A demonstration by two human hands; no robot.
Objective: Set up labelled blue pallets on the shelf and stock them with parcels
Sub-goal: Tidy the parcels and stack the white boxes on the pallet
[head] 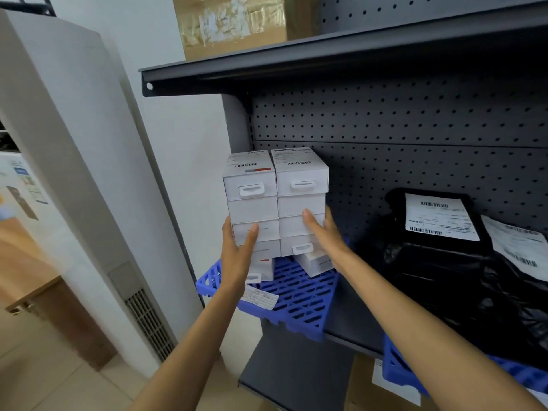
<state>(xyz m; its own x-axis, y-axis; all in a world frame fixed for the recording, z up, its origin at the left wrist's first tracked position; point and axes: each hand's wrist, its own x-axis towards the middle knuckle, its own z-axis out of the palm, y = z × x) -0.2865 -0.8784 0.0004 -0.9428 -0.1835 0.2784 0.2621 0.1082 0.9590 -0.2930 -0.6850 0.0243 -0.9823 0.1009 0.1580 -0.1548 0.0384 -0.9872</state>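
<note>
Two bare forearms up from 6 o'clock, one on each side of a stack of white boxes [275, 200] dead ahead at 12. Left hand [238, 250] gripping the stack's left flank, thumb across the front, fingers hidden round the side. Right hand [326, 235] clamped on the right flank, thumb on the front likewise. Both equally near, stack squarely between. Long axis upright: two columns, four high, barcoded labels on top.

Directly beneath, a blue pallet [296, 295] on the shelf [350, 315], with a paper label [261, 298] near its front edge and two loose boxes [314, 262] on it, one tilted. Resting on those or hanging clear: impossible to tell. Likely a straight set-down, with the loose boxes in the way.

At 3 o'clock, black bags [444, 262] with shipping labels; at 4, a second blue pallet [397, 366]. Pegboard [385, 120] behind, white cabinet [59, 143] at 9.
</note>
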